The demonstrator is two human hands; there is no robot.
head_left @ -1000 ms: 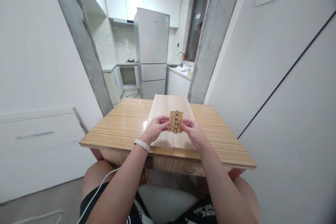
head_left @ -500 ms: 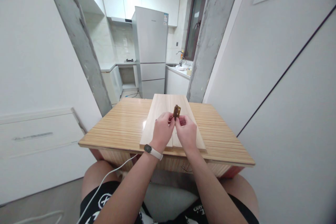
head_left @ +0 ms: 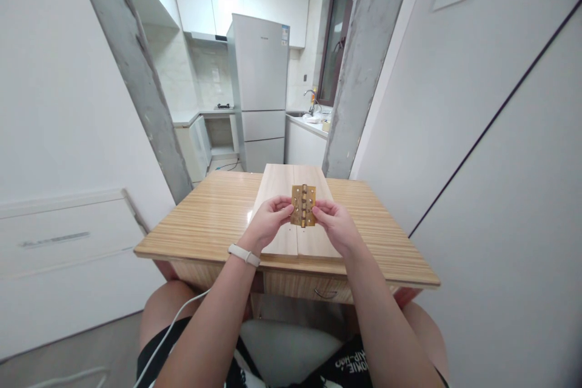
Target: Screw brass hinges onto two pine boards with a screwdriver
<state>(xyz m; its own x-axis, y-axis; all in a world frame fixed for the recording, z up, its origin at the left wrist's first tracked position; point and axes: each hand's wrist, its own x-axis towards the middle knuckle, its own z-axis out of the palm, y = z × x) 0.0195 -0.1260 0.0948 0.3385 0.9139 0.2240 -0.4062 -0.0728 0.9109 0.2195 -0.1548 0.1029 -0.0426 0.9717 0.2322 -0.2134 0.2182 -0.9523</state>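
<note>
Apparently flat, a brass-coloured hinge (head_left: 304, 206) pinched between both hands (head_left: 268, 218) (head_left: 337, 224), its back hidden, pale boards (head_left: 318, 244) partly covered.

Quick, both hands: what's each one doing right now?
Left hand: closed, pinching one leaf of the brass hinge.
Right hand: closed, pinching the hinge's other leaf.

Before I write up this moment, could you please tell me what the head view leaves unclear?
Head view:
- Back of the hinge: faces away from the camera.
- Part of the pale wood: covered by the hinge, left hand and right hand.
- Print on the label on the refrigerator: too small.
</note>
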